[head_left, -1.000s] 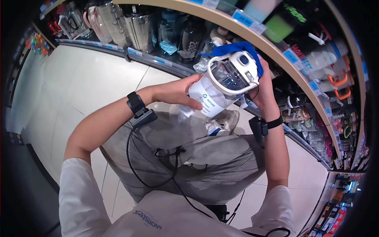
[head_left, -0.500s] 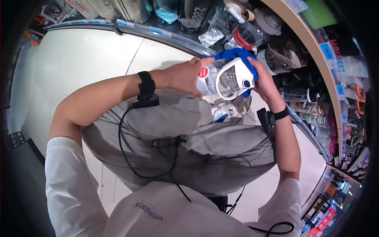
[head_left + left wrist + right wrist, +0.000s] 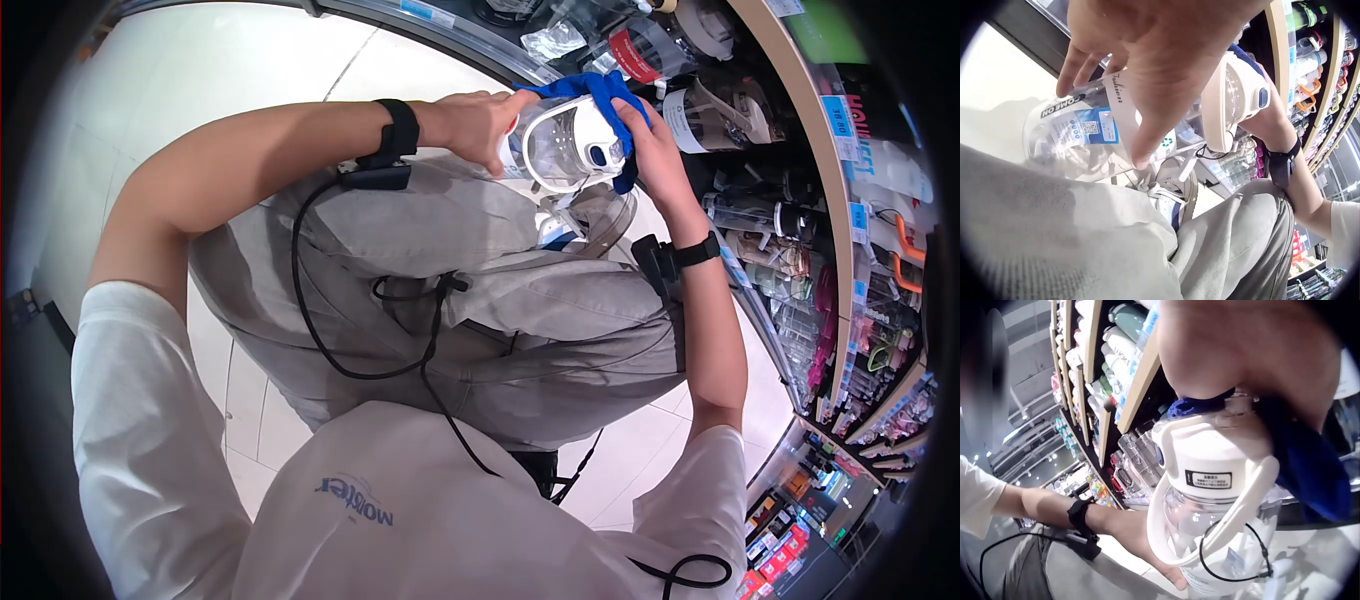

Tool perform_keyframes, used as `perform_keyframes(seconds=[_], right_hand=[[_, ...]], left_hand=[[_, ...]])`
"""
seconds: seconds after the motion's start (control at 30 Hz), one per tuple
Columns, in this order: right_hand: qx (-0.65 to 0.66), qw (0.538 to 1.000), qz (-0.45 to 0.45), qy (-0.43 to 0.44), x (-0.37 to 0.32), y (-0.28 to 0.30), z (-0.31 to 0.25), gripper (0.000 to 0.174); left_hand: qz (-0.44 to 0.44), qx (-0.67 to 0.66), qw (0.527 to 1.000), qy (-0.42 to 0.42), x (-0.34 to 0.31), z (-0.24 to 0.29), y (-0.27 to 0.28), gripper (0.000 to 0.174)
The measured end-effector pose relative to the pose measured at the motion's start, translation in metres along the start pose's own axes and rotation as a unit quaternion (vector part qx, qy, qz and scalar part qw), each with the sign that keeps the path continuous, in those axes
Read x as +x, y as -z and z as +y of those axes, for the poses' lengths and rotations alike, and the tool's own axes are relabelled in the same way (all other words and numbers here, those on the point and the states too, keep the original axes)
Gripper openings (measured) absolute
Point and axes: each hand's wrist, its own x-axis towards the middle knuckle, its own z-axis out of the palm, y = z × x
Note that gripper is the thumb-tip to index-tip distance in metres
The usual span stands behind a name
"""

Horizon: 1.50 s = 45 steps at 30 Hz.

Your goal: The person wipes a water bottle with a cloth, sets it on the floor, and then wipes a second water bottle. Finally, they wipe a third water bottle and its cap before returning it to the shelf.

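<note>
A clear plastic water bottle [image 3: 548,147] with a white lid and carrying loop lies tilted between both hands, over the shoe. My left hand [image 3: 472,125] grips its body, thumb on one side and fingers on the other in the left wrist view. Printed labels, one a blue sticker with a QR code [image 3: 1090,127], show near the base. My right hand [image 3: 658,165] holds a blue cloth [image 3: 604,92] against the top of the white lid [image 3: 1213,453]. In the right wrist view, a thin black cord loop [image 3: 1205,562] hangs beside the bottle.
A store shelf [image 3: 790,60] curves along the right, holding bottles and jugs with price tags. A jug with a white handle [image 3: 705,118] stands close past the right hand. The person's bent legs [image 3: 400,230] and a shoe [image 3: 560,228] are below; a cable [image 3: 300,290] runs from the left wrist.
The bottle has turned from its slanted pose to lie more sideways, lid to the right. Both hands moved with it, higher in the head view, which has also shifted. The cloth stays at the lid.
</note>
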Motion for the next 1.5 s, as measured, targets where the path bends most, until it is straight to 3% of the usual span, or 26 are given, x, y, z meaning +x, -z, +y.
perform_keyframes(seconds=[0.17,0.23,0.37,0.47,0.53,0.57,0.63,0.7,0.77,0.83,0.93,1.03,1.1,1.2,1.5], right_hand=[[-0.066,0.995,0.028,0.069,-0.005,-0.013,-0.012,0.051],[-0.087,0.989,0.056,0.104,-0.007,-0.020,-0.015,0.052],[-0.015,0.991,0.067,0.114,-0.006,-0.026,-0.007,0.049],[-0.035,0.989,0.084,0.118,-0.006,-0.027,-0.006,0.048],[-0.057,0.987,0.097,0.118,-0.010,-0.029,-0.011,0.048],[-0.079,0.984,0.110,0.116,-0.012,-0.029,-0.013,0.049],[-0.080,0.982,0.117,0.121,-0.009,-0.029,-0.010,0.050],[-0.097,0.981,0.133,0.101,-0.008,-0.026,-0.010,0.051],[-0.099,0.981,0.141,0.089,-0.012,-0.027,-0.017,0.052],[-0.101,0.981,0.148,0.076,-0.011,-0.028,-0.015,0.053],[-0.067,0.985,0.134,0.085,-0.003,-0.025,-0.005,0.051],[0.038,0.992,0.109,0.056,-0.006,-0.026,-0.009,0.044],[0.143,0.984,0.107,0.018,-0.005,-0.025,-0.006,0.039],[0.167,0.980,0.106,0.013,-0.001,-0.025,0.000,0.039],[0.171,0.983,0.063,-0.005,0.000,-0.021,0.005,0.038]], left_hand=[[-0.004,-0.057,0.998,-0.026,0.008,-0.007,-0.003,0.114],[0.028,-0.119,0.984,-0.128,0.015,-0.016,-0.007,0.110],[0.056,-0.072,0.986,-0.142,0.013,-0.016,-0.004,0.106],[0.036,-0.086,0.983,-0.156,0.018,-0.016,0.005,0.102],[-0.087,-0.063,0.988,-0.106,0.025,-0.017,0.018,0.118],[-0.086,-0.062,0.989,-0.105,0.024,-0.017,0.024,0.118],[-0.152,-0.168,0.972,-0.057,0.020,-0.015,0.039,0.105],[-0.137,-0.182,0.973,-0.046,0.008,-0.002,0.056,0.099],[-0.115,-0.344,0.929,-0.073,0.001,0.008,0.066,0.097],[-0.087,-0.305,0.946,-0.066,-0.006,0.019,0.062,0.097],[0.019,-0.037,0.988,-0.147,-0.008,0.023,0.051,0.102],[0.019,0.008,0.992,-0.128,-0.006,0.023,0.051,0.106],[0.003,-0.016,0.992,-0.125,-0.010,0.022,0.056,0.104],[-0.033,-0.113,0.984,-0.134,-0.016,0.023,0.067,0.096],[-0.069,-0.086,0.986,-0.124,-0.011,0.002,0.076,0.097]])
